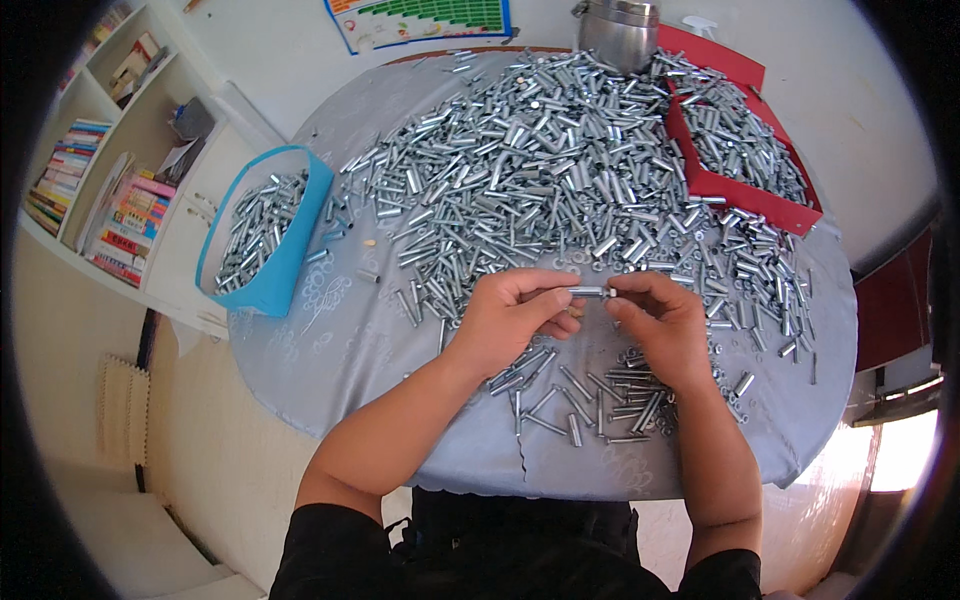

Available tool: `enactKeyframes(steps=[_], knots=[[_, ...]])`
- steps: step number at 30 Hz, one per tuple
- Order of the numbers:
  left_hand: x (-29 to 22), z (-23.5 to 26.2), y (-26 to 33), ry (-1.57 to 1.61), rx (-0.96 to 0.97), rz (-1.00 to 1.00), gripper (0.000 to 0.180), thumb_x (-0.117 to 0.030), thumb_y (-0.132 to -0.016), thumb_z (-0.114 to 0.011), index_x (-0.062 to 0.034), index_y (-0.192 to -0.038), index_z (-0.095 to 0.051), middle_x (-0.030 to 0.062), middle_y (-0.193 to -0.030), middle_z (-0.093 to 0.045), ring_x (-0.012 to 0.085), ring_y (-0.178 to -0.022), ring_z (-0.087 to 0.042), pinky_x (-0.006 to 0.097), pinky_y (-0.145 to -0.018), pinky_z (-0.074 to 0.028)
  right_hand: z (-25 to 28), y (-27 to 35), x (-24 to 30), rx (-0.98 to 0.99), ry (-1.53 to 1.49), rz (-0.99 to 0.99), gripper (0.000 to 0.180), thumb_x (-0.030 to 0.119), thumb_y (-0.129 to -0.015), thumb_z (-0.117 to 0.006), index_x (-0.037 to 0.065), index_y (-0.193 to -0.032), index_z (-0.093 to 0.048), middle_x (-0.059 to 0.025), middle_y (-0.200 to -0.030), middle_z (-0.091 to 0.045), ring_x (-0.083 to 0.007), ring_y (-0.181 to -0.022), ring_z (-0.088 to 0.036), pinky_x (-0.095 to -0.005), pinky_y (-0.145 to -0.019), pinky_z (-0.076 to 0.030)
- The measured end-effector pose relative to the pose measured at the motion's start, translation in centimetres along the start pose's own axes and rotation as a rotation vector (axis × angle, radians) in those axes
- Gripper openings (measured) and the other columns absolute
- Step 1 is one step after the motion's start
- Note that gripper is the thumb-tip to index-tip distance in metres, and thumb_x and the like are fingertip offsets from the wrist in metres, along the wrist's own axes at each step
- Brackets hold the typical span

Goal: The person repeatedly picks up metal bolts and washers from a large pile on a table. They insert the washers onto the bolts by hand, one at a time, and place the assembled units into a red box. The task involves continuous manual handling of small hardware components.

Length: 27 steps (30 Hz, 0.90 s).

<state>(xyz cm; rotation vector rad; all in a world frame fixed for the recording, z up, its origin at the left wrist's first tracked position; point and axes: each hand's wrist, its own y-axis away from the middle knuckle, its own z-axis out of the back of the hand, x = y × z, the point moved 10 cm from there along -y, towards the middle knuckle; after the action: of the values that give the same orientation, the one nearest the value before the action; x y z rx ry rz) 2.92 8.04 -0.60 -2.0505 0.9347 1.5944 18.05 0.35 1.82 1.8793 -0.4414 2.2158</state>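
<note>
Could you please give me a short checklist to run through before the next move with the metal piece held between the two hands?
1. Metal piece gripped at both ends by left hand and right hand: ok.
2. Piece held above the grey tablecloth, clear of the loose pile: ok.
3. Small heap of parts under the hands within reach: ok.
4. Blue bin upright, part-filled: ok.
5. Red tray has room: cannot tell.
6. Parts on the piece fully seated: cannot tell.

1. A home room used for piecework is suggested.
2. A cloth-covered table [340, 350] is heaped with metal sleeves [520, 170].
3. A white bookshelf [110, 190] is filled with books.
</note>
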Motion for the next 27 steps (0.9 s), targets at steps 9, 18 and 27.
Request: enactKeyframes(steps=[9,18,27], knots=[[-0.3,-0.7,0.3,0.019,0.072,0.014,0.027,-0.006,-0.093,-0.058,0.0049,-0.117,-0.062,0.0159,-0.098,-0.069,0.0169,-0.079,-0.068,0.029,-0.07,-0.058,-0.2,0.3,-1.8,0.11,0.186,-0.192,0.012,0.009,-0.089,-0.065,-0.002,-0.094,-0.065,-0.0041,-0.08,-0.064,-0.0085,-0.069,-0.056,-0.0239,-0.065,-0.046],[-0.1,-0.4,-0.1,0.08,0.075,0.018,0.025,-0.006,-0.093,-0.059,0.0036,-0.116,-0.063,0.0149,-0.098,-0.07,0.0167,-0.078,-0.068,0.029,-0.069,-0.058,0.3,0.2,-0.4,0.103,0.249,-0.005,0.022,0.004,-0.081,-0.069,-0.001,-0.101,-0.062,-0.0042,-0.081,-0.063,-0.011,-0.073,-0.058,-0.0256,-0.066,-0.047],[0.3,-0.8,-0.1,0.036,0.095,0.072,0.025,-0.007,-0.094,-0.059,0.0027,-0.116,-0.064,0.013,-0.097,-0.07,0.0171,-0.077,-0.069,0.028,-0.068,-0.058,-0.5,0.5,1.7,-0.014,0.143,0.06,0.009,0.004,-0.084,-0.065,-0.001,-0.091,-0.063,-0.0052,-0.073,-0.062,-0.0121,-0.066,-0.059,-0.0263,-0.061,-0.047]])
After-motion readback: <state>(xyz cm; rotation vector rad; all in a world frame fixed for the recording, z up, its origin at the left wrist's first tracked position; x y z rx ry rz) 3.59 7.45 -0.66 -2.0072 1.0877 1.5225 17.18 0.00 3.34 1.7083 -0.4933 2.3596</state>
